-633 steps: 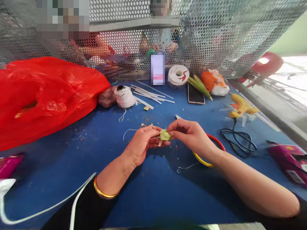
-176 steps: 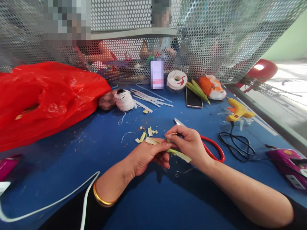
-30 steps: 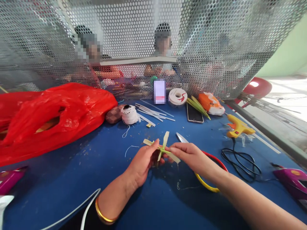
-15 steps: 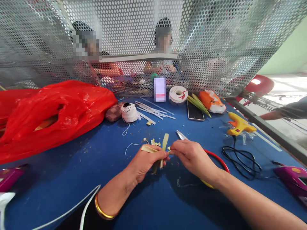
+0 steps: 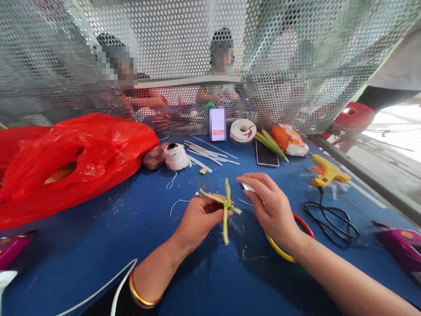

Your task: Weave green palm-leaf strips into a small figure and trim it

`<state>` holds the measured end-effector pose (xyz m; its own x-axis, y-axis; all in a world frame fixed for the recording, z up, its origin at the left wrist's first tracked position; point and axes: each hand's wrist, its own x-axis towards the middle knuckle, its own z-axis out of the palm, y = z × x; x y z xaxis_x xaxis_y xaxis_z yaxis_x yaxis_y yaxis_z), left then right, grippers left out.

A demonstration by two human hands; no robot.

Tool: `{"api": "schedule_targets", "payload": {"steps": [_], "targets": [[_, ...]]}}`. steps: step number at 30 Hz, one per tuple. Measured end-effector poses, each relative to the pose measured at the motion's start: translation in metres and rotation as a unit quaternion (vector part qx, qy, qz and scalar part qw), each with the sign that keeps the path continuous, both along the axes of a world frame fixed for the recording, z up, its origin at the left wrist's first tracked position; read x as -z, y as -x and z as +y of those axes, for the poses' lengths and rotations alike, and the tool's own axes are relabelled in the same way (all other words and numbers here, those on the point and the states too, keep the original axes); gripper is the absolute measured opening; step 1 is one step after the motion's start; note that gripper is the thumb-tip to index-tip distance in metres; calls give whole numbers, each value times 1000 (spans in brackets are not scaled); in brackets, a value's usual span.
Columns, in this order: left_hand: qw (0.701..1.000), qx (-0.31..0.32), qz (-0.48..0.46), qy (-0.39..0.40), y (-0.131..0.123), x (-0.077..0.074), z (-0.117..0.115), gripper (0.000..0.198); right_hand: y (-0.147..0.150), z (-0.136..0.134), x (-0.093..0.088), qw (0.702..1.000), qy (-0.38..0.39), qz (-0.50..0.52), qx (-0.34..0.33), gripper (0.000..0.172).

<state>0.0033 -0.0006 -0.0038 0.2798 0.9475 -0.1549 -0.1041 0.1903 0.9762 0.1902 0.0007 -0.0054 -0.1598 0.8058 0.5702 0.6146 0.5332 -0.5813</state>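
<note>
L hand pinches strip cross nr its hub, above mid-table, prob. so arms stay free. R hand half-open, fingers curved over scissors; contact unclear. Phone upright nr far edge, screen facing worker, presumably for viewing. Cross: pale green, narrow, leaf-like arms. Scissors: metal blade, smooth red/yellow loops. Thread: white, fat roll, loose end trailing.

Above the surface, my left grip holds the leaf piece; my right grip hides part of the scissors. The bag lies left. Behind, left to right: thread cone, strips, ribbon spool, leaves overlapping the phone, glue gun.
</note>
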Motion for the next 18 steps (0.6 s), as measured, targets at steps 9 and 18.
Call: {"api": "schedule_targets", "payload": {"steps": [9, 18], "targets": [[992, -80, 54, -75, 0, 2, 0, 19, 18, -22, -4, 972, 188, 112, -86, 27], [998, -10, -35, -51, -2, 1, -7, 25, 19, -26, 3, 998, 26, -20, -48, 6]]}}
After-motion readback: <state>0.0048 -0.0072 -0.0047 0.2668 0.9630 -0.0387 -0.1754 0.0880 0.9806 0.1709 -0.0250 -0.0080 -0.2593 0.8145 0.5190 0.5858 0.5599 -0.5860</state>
